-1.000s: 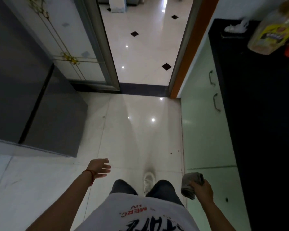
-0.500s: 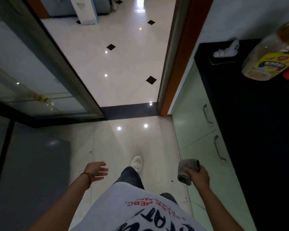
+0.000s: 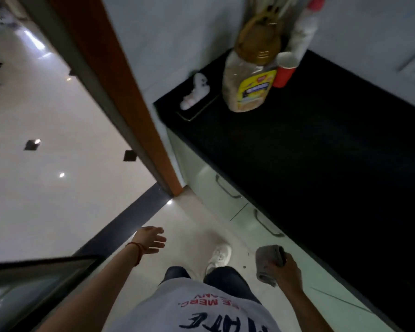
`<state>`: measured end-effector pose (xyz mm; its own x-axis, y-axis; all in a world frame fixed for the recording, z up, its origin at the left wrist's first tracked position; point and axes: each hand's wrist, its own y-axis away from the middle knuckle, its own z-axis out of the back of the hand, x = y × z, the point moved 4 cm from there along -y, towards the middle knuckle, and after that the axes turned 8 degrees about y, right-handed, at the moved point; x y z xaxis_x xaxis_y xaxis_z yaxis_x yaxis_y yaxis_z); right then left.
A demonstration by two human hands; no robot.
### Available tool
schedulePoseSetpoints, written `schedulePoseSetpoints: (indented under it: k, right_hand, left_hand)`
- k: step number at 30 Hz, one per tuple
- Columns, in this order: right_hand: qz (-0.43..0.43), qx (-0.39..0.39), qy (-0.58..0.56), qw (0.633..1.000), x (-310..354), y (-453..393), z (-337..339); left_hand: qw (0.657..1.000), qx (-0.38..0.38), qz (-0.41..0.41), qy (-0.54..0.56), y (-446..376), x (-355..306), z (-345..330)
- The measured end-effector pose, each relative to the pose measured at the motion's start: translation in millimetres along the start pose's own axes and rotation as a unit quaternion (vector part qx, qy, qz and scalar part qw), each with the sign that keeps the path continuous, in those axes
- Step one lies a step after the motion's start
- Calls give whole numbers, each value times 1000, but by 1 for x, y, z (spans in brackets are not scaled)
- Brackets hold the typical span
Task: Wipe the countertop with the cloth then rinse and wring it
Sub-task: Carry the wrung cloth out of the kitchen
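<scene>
**Beside the countertop: cloth in hand, wipe not started**

Beside the black countertop [image 3: 321,149], right hand [image 3: 285,271] is closed around a bunched grey cloth [image 3: 267,262], held low in front of the cabinet doors, below the counter edge and not touching the top. Left hand [image 3: 151,238] is spread loose, holding nothing, well away from the counter over the floor.

Landmark = countertop. At its far end: big oil bottle [image 3: 252,77], red cup [image 3: 284,70] just beside it, small white object [image 3: 197,92] on a flat dark tray near the door-side corner. Rest of the top looks bare, but it's dark; can't judge dirt.

My take on doing the wipe well:
- Lift cloth over the edge, open it from a wad to a flat pad for more contact.
- Start at the far end, pull strokes toward the near end, overlapping.
- Steady or shift the bottle and cup with the free left hand; the tall bottle looks tippy.
- Sink isn't in view, so rinse location is unknown.
</scene>
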<state>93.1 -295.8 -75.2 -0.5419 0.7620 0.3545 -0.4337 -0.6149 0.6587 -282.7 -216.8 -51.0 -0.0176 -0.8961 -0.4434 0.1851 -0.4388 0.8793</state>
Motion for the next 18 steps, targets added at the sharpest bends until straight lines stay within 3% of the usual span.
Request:
schedulePoseSetpoints:
  k: [4,7,12,15,18]
  right_hand:
    - [1,22,-57,998,-4,1,23]
    - [50,53,-96,993,12,9,40]
    - [125,63,-158,977,65,32,72]
    - [132,35,-267,954,98,33,98]
    - [123,-40,-362,923,127,19,128]
  left_hand:
    - [990,56,-60,-111,0,-62,-63]
    - [965,117,-146,-184,15,-101,-107]
    - [907,208,-287,-225,42,-154,-158]
    - [856,214,-376,-283,41,-187,-178]
    - [800,192,-466,-325,34,-220,-196]
